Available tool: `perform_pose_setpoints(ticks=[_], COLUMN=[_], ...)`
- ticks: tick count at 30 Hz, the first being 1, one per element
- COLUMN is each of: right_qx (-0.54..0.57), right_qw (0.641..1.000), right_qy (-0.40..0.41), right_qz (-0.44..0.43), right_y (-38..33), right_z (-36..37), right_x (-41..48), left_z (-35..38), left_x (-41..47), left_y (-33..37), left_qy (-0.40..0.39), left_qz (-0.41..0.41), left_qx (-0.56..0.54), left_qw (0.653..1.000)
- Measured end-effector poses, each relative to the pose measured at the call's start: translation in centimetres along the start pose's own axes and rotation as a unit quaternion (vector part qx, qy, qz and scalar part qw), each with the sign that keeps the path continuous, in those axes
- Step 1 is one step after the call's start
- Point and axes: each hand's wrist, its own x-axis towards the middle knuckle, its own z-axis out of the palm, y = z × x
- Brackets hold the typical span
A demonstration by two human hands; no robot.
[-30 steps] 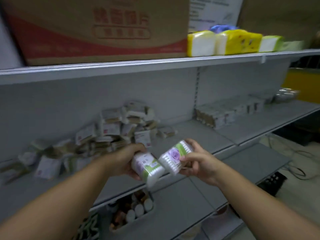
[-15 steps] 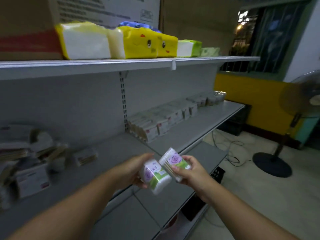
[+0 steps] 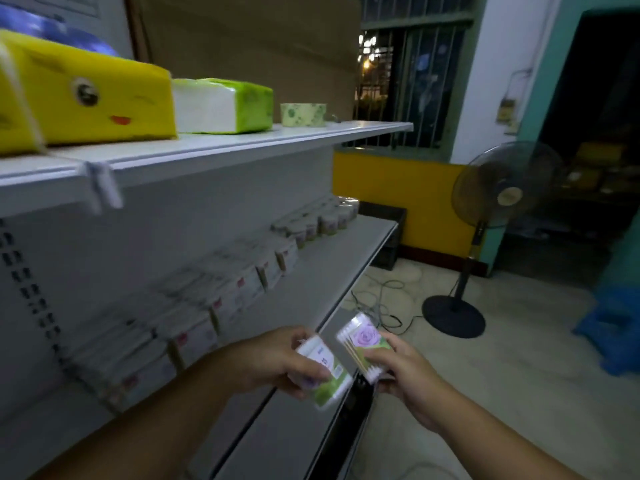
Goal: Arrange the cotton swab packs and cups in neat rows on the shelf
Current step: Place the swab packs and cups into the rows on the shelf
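Note:
My left hand [image 3: 277, 362] grips a white and green cotton swab pack [image 3: 323, 372] in front of the middle shelf's edge. My right hand [image 3: 403, 375] holds a second swab pack [image 3: 363, 344] with a purple flower on its face, just right of the first. On the middle shelf [image 3: 325, 282] a row of swab packs [image 3: 194, 317] runs along the back wall. At its far end stands a row of cups [image 3: 322, 221].
The top shelf [image 3: 242, 143] carries a yellow tissue pack [image 3: 93, 98], a green tissue pack [image 3: 225, 105] and a tape roll [image 3: 303, 115]. A standing fan [image 3: 491, 216] and loose cables [image 3: 377, 299] are on the floor to the right. A lower shelf [image 3: 294, 427] juts out below my hands.
My view has swung right along the shelf, from the untidy heap of packs to the tidy row and the cups. Both hands still hold their packs, now slightly further apart.

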Motion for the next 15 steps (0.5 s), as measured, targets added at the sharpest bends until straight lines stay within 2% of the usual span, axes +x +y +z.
perform_pose_setpoints(ticks=[7,15], right_qx=[-0.020,-0.108], right_qw=[0.999,0.992], right_qy=[-0.009,-0.005], right_qz=[-0.050,-0.058], right_y=[-1.8,-3.8], right_z=[-9.3,-17.7], right_x=[8.6,18.2], left_z=[1.3,1.9], left_x=[12.2,21.0], left_y=[4.4,7.0], left_qy=[0.191,0.296], left_qz=[0.067,0.086], left_qx=[0.036,0.133], left_qw=[0.979,0.942])
